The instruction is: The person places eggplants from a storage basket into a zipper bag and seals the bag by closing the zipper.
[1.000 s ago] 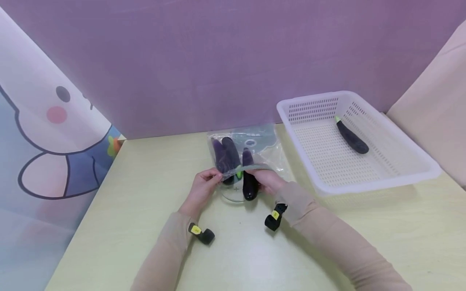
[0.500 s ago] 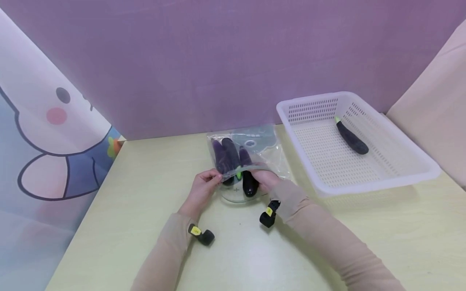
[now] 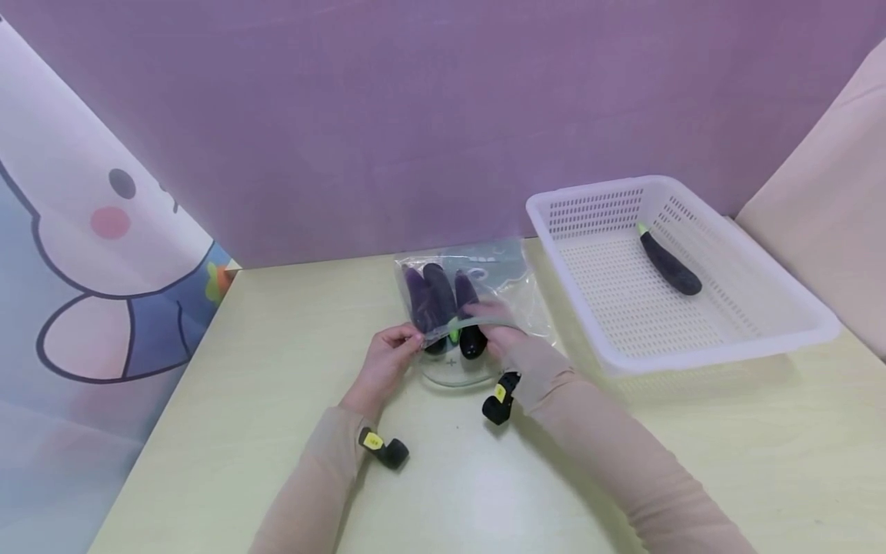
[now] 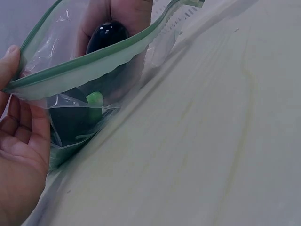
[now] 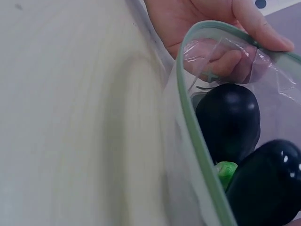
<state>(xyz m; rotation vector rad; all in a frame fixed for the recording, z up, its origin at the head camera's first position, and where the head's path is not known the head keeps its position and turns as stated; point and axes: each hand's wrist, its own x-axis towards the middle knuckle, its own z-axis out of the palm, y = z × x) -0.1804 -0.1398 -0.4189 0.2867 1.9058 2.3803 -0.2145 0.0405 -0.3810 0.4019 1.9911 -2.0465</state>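
Observation:
My left hand (image 3: 385, 355) pinches the green-edged mouth of a clear zip bag (image 3: 508, 271) between thumb and fingers, at the left end. Through that mouth reaches my right hand (image 3: 500, 329), gripping a dark purple eggplant (image 3: 473, 343) whose rounded end points toward me. In the left wrist view this glossy end (image 4: 108, 36) shows against the right palm. Two more eggplants lie inside the bag, one at the left (image 3: 418, 296) and another beside it (image 3: 439, 289). A green stem (image 5: 226, 171) shows between eggplants in the right wrist view.
To the right stands a white perforated basket (image 3: 574, 286) with one eggplant (image 3: 667, 263) lying in it. A purple backdrop (image 3: 388, 138) rises behind the pale table (image 3: 291, 331). A curtain with a cartoon print (image 3: 97, 308) hangs on the left.
The right hand has pushed the eggplant away from me, deeper into the bag, and its fingers now show through the plastic. The left hand stays at the bag's mouth.

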